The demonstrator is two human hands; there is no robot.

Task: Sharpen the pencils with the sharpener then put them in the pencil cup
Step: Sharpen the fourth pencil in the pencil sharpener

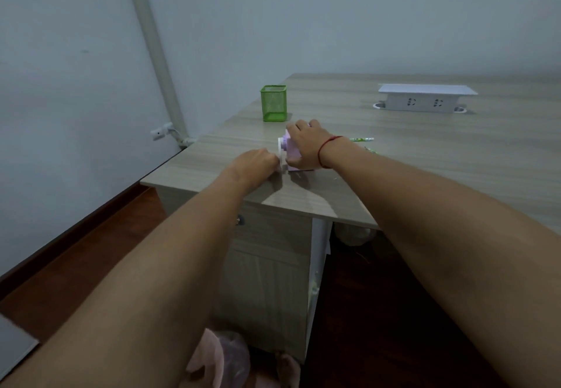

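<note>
Two bare forearms reached from the bottom edge toward the near left corner of the wide table of pale grey wood-grain board (425, 169). Under that corner stood a cabinet of the same board (270, 254), and the floor beside it was dark red wood. Far back on the table sat a white socket box with a flat lid (425, 100). Nearer, toward the left edge, the green square wire-mesh pencil cup (273, 103) stood upright. No pencil rose above its rim, and through the mesh it seemed to hold nothing.

Just in front of the cup, apart from it, the small lilac plastic sharpener (288, 144) stood on the table. The right grip (306, 144) was clamped on its body, fingers curled over the top and thumb on the near side. The left grip (258, 161) was closed with its fingertips on the white end piece (280, 152) at the left side of the sharpener. I could not tell if this piece was the crank or a pull-out plate, nor if a pencil was inside.

Behind the right wrist, which wore a thin red string bracelet (326, 150), two green patterned pencils (362, 139) lay flat on the table, partly hidden by the arm.

I judged the task to be at an early stage. Sharpening was perhaps in hand, nothing was in the cup yet, and at least these two pencils were left to sharpen and drop in.
</note>
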